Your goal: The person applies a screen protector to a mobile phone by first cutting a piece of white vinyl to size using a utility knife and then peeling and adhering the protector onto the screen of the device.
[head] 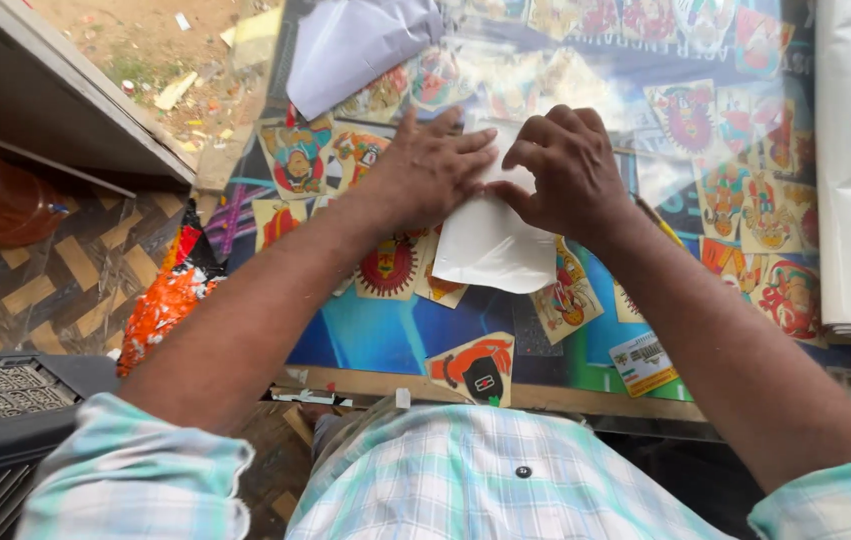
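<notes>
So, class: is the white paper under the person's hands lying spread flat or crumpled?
Flat, not crumpled: the white paper lies smooth on the table, left hand pressing it, right hand pinching its top edge.

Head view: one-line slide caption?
Both hands, left and right, press a white paper on a sticker-covered glass counter.

Left hand (430, 165) flat, right hand (565, 170) pinching.

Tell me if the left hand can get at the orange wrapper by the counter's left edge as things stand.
Probably yes. The left hand lies flat on the white paper, holding nothing, and the orange wrapper sits uncovered beside that forearm, with nothing between them.
</notes>
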